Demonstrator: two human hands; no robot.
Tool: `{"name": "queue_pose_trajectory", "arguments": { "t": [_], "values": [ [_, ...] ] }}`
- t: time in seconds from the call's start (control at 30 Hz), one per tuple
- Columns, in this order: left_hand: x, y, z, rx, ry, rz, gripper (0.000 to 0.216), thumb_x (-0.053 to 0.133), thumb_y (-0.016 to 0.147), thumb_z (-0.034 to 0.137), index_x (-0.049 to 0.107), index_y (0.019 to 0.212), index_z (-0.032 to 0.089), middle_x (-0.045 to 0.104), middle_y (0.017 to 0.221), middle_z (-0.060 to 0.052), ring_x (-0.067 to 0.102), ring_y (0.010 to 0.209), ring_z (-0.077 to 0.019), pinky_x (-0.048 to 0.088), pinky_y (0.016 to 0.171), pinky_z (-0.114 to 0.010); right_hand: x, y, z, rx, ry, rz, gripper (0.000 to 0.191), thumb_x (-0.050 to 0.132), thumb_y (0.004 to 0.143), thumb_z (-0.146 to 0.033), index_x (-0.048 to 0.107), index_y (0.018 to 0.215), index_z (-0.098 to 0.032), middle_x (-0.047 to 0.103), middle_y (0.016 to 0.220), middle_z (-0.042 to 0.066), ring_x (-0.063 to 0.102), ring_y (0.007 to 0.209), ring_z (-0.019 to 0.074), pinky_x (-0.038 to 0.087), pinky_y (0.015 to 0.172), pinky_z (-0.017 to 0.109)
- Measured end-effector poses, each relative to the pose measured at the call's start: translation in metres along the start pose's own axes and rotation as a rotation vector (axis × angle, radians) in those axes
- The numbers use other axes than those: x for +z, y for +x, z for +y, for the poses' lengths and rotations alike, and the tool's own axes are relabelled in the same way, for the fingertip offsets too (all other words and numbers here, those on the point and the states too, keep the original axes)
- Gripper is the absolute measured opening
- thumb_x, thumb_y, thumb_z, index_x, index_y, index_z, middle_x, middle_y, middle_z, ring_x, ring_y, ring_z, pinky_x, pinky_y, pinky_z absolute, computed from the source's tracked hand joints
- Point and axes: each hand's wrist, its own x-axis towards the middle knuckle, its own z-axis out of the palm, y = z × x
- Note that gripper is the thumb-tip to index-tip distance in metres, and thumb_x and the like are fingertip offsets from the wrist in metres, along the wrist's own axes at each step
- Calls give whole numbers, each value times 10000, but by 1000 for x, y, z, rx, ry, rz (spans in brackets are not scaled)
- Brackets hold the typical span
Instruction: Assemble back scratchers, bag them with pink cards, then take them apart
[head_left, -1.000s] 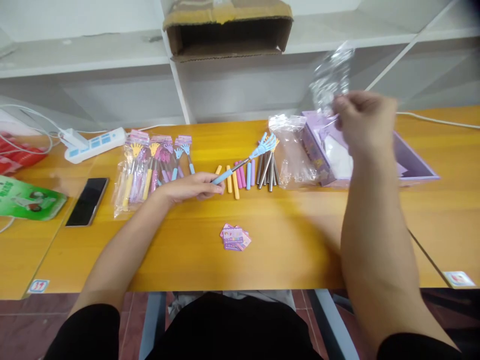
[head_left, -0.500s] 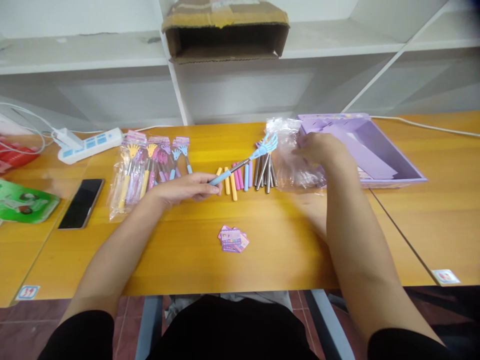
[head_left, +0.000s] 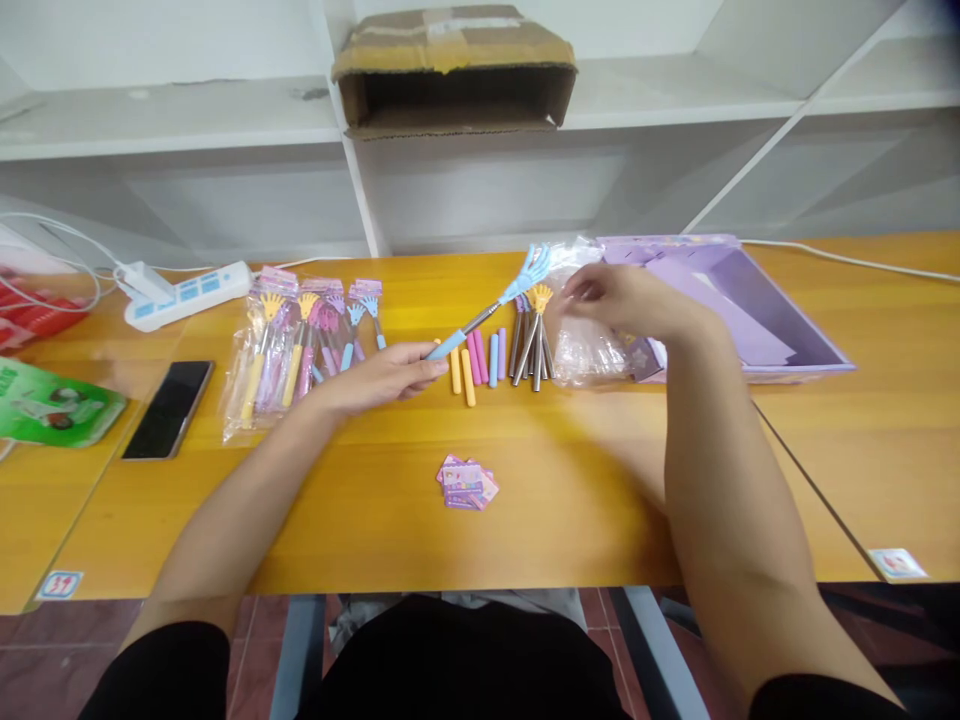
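My left hand [head_left: 382, 375] is closed on the blue handle of a blue hand-shaped back scratcher [head_left: 491, 308], whose claw end points up and to the right. My right hand [head_left: 626, 300] hovers over a heap of clear plastic bags [head_left: 592, 345] beside the claw. Its fingers are blurred and partly curled, and I cannot make out anything in them. Several loose scratchers [head_left: 499, 350] with yellow, pink and blue handles lie between my hands. A small stack of pink cards [head_left: 466, 483] lies nearer to me.
Several bagged scratchers [head_left: 292, 335] lie at the left, near a black phone [head_left: 167, 408], a white power strip [head_left: 187, 293] and a green packet [head_left: 49, 405]. A purple box [head_left: 750, 310] sits at the right. An open cardboard box [head_left: 454, 65] stands on the white shelf behind.
My right hand came down from holding a clear bag in the air to the bag heap, then shifted left toward the claw. My left hand raised the scratcher's claw end slightly.
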Motion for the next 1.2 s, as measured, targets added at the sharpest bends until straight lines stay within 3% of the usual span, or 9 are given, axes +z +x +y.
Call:
{"name": "queue_pose_trajectory", "arguments": {
  "t": [0.07, 0.1, 0.27, 0.4, 0.73, 0.87, 1.0, 1.1, 1.2],
  "values": [
    [7, 0, 4, 24, 230, 130, 328, 585, 1020, 487, 477, 850, 227, 422, 715, 44, 358, 599, -124, 267, 583, -278, 21, -18, -30, -143, 235, -405, 350, 994, 708, -388, 711, 804, -206, 667, 735, -14, 604, 692, 152, 480, 678, 286],
    [11, 0, 7, 28, 369, 194, 323, 591, 1013, 454, 477, 818, 223, 459, 702, 36, 390, 606, -130, 282, 597, -285, 36, -27, -45, -202, 342, -506, 404, 998, 696, -468, 701, 792, -212, 649, 721, -21, 586, 665, 145, 464, 631, 284],
    [24, 0, 12, -18, 871, 400, 204, 542, 1012, 307, 670, 898, 196, 735, 841, -64, 637, 752, -231, 397, 695, -334, 115, -54, -91, -311, 650, -309, 553, 706, 962, -665, 538, 664, -232, 448, 604, -43, 420, 577, 119, 300, 518, 283],
    [24, 2, 5, 15, 1097, 482, 235, 520, 1043, 290, 710, 1106, 165, 815, 1080, -140, 743, 957, -298, 483, 790, -360, 139, -54, -90, -233, 667, -273, 561, 614, 989, -713, 576, 694, -238, 408, 553, -47, 373, 510, 118, 244, 478, 291],
    [-1, 13, -12, -41, 1247, 554, 325, 560, 1029, 366, 782, 871, 189, 785, 819, -134, 742, 795, -312, 494, 726, -368, 146, -57, -93, -184, 723, -214, 668, 609, 958, -757, 312, 641, -250, 302, 550, -52, 260, 526, 117, 203, 503, 304],
    [-11, 15, -15, 63, 1244, 510, 308, 572, 997, 326, 752, 780, 203, 739, 721, -91, 681, 707, -254, 473, 716, -344, 144, -58, -97, -274, 640, -154, 658, 539, 1005, -744, 332, 645, -234, 351, 604, -36, 307, 597, 126, 301, 597, 302],
    [-28, 17, -25, 122, 1228, 448, 281, 570, 956, 298, 715, 728, 219, 703, 671, -49, 644, 672, -221, 457, 702, -324, 140, -60, -100, -281, 585, -128, 649, 521, 1015, -745, 339, 651, -240, 313, 622, -29, 304, 594, 137, 263, 576, 314],
    [-60, 8, -33, 32, 1212, 535, 211, 597, 906, 281, 686, 721, 235, 695, 692, -40, 662, 735, -239, 464, 735, -337, 120, -58, -93, -200, 615, -88, 650, 529, 1013, -751, 322, 644, -257, 328, 590, -27, 305, 555, 140, 251, 525, 322],
    [-93, -8, -36, -144, 1193, 735, 233, 617, 908, 298, 613, 682, 240, 656, 686, -51, 664, 786, -264, 462, 769, -360, 78, -49, -73, -125, 687, 73, 618, 555, 1021, -709, 311, 654, -276, 314, 551, -42, 306, 508, 136, 276, 480, 316]
  ]
}}
